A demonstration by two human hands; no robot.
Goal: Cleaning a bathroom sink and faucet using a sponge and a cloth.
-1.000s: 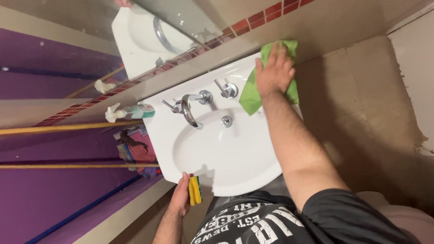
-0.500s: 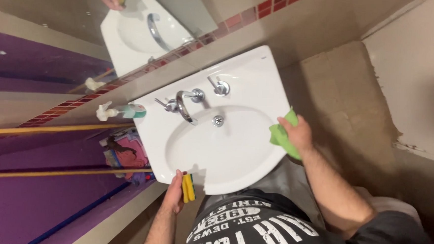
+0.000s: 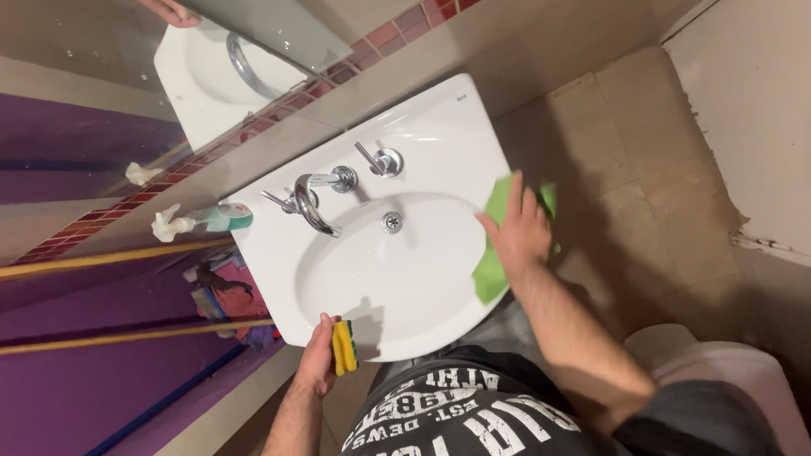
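Note:
My right hand (image 3: 519,232) presses a green cloth (image 3: 490,265) flat against the right rim of the white washbasin (image 3: 429,127), fingers spread over it. At the basin's near left edge my left hand (image 3: 318,355) holds a yellow and green sponge (image 3: 343,347) upright against the rim. A chrome spout (image 3: 309,206) and two chrome tap handles (image 3: 377,161) stand at the back of the basin, with the drain (image 3: 392,222) in the bowl.
A spray bottle (image 3: 203,217) lies on the ledge left of the basin. A mirror (image 3: 220,61) hangs above. Two wooden poles (image 3: 99,258) cross a purple surface at left. A white toilet (image 3: 722,365) stands at right on the beige tiled floor.
My right hand dragged the green cloth from the basin's back right corner down the right rim, then spread it flat there. My left hand stayed at the front edge with the sponge.

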